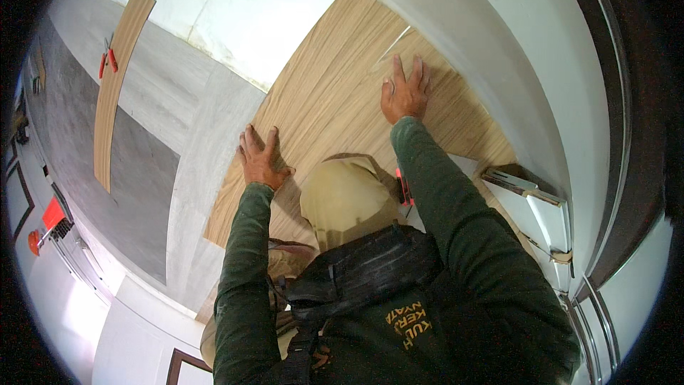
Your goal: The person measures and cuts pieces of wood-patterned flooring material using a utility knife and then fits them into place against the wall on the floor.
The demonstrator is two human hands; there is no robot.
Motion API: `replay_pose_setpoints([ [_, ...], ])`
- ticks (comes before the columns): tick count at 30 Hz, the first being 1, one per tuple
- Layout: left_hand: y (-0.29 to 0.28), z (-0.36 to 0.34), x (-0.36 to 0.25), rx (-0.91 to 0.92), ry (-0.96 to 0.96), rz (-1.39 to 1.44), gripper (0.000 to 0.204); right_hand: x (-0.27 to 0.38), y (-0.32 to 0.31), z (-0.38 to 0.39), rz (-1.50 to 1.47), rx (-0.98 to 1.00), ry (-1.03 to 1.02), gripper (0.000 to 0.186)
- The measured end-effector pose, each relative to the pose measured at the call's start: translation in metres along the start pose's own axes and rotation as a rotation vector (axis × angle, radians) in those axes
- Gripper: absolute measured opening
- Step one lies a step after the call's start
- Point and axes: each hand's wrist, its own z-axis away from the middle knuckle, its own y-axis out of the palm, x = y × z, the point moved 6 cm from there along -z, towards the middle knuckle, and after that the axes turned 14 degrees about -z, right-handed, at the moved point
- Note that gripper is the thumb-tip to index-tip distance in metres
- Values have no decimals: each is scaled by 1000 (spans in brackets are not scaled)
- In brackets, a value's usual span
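Note:
Wood-look flooring [335, 93] with brown grain spreads out in front of my knees. My left hand [262, 164] presses on it close to its left edge, fingers spread. Farther forward and to the right, my right hand [406, 96] lies on the same surface, its fingers apart. Just beyond those fingertips a thin pale sliver [395, 41] shows on the wood. Neither hand grips anything. A red-handled tool [405, 187] rests beside my right knee, partly hidden, so its kind cannot be made out.
At left, a loose wood-look strip [120, 93] lies across grey planks [160, 96], with a red-handled cutting tool [108, 59] by it. White marble-like tile [256, 14] borders the wood. Along the curved right wall [499, 36] stand white boxes [534, 203]. An orange-red object [53, 212] sits far left.

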Motion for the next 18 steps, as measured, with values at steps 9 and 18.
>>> replay_pose_setpoints([
  [9,11,1,-8,120,-183,-38,146,-3,7,4,-17,-56,-43,55],
  [18,7,-3,4,154,-143,-85,146,-2,6,3,-70,-29,-60,59],
])
